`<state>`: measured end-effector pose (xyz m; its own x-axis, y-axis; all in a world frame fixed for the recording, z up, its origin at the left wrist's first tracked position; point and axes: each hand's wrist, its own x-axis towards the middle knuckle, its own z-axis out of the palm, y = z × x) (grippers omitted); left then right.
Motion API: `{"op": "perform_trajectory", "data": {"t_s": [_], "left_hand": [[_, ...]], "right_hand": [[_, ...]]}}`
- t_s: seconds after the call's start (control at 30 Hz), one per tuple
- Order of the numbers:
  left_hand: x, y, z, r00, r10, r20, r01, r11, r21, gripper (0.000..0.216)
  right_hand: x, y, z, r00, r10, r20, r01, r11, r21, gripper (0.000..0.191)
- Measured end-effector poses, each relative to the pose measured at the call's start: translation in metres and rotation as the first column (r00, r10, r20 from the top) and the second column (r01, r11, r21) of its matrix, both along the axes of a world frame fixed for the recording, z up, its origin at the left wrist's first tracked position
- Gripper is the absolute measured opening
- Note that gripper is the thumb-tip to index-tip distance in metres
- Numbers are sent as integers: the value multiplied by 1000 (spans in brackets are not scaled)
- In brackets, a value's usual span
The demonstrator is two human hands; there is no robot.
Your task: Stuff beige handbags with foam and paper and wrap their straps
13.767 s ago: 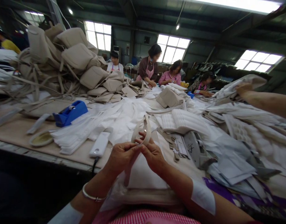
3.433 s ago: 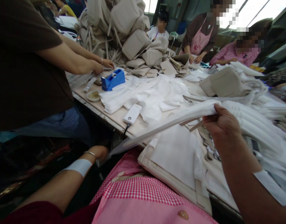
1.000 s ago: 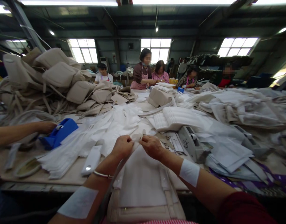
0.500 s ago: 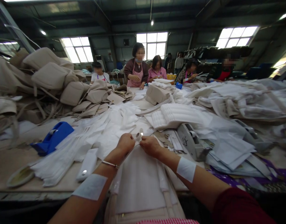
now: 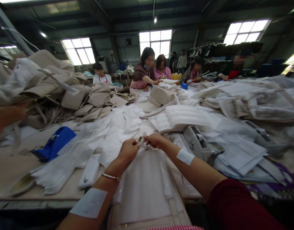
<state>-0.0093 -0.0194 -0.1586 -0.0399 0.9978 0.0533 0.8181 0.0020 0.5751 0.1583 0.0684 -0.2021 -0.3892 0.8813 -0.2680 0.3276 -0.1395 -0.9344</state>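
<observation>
My left hand (image 5: 127, 150) and my right hand (image 5: 153, 140) meet over the far end of a flat beige bag panel (image 5: 142, 185) that lies in front of me under a white sheet. Both hands are closed in a pinch on a small strap end with a metal fitting (image 5: 141, 140) held between them. A silver bangle circles my left wrist, and white patches are stuck on both forearms.
A blue tape dispenser (image 5: 54, 144) and a white power bank (image 5: 89, 171) lie at the left, a grey tape dispenser (image 5: 197, 145) at the right. Heaps of white fabric (image 5: 182, 118) and beige bags (image 5: 72, 92) cover the table. Another person's hand (image 5: 6, 116) reaches in at the far left; several workers sit beyond.
My right hand has shifted slightly up and away while both keep pinching the strap end. Another person's blurred hand with white material has come in at the far left.
</observation>
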Motion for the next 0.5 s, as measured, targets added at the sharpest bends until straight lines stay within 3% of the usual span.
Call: {"op": "perform_trajectory", "data": {"t_s": [0.1, 0.2, 0.5], "left_hand": [[-2, -4, 2, 1000, 7, 17, -7, 1000, 15, 20], [-3, -3, 1, 999, 25, 30, -26, 999, 24, 19], [-2, -11, 2, 992, 109, 62, -113, 991, 75, 17]], "right_hand": [[-14, 2, 5, 993, 14, -118, -31, 990, -139, 28], [-23, -4, 11, 981, -28, -192, -10, 981, -196, 27], [-32, -38, 19, 962, -190, -199, 169, 979, -116, 23]]}}
